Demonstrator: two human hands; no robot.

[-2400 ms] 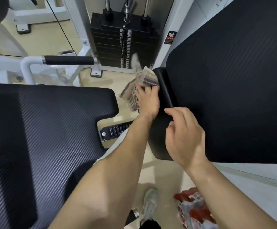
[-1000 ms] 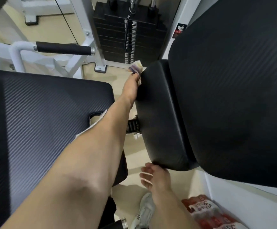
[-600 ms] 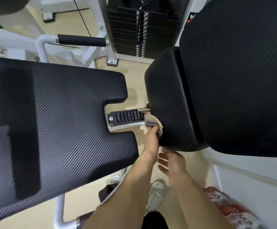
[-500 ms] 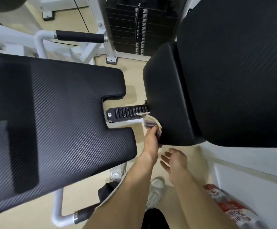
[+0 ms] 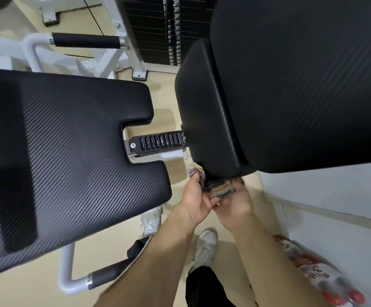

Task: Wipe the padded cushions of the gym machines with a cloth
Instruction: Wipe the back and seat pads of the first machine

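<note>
Below centre, under the pad's (image 5: 206,107) lower corner, the right hand (image 5: 235,201) had joined the left hand (image 5: 194,199), both sets of fingers (image 5: 197,181) pinching the cloth (image 5: 219,189), likely refolding it before more wiping.

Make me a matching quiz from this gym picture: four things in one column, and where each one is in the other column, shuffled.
Things:
1. cloth
2. weight stack
3. red-and-white pack
4. notched seat cushion

Places:
A. lower right of the view
B. left side of the view
C. held by the left hand and right hand
D. top centre of the view

Pairs: 1-C, 2-D, 3-A, 4-B
</note>
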